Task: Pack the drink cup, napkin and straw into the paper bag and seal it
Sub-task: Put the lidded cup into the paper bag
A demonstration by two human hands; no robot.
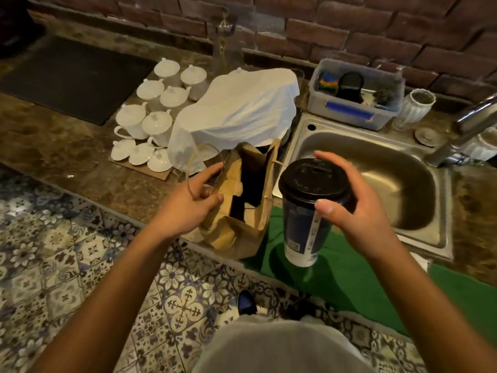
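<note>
A brown paper bag [242, 211] with string handles stands open at the front edge of the counter. My left hand [193, 200] grips its left rim and holds the mouth apart. Just right of the bag, my right hand [349, 208] holds a tall drink cup [304, 224] up in the air. The cup is dark blue and white with a black lid, and my fingers wrap it just under the lid. The cup hangs above a green towel [336, 275]. Neither a napkin nor a straw shows anywhere.
A steel sink [376, 168] with a tap [468, 130] lies to the right. Behind the bag, a white cloth [242, 111] covers something, beside several white lidded cups [150, 122]. A plastic tub [355, 95] sits against the brick wall. A dark mat [72, 76] lies at back left.
</note>
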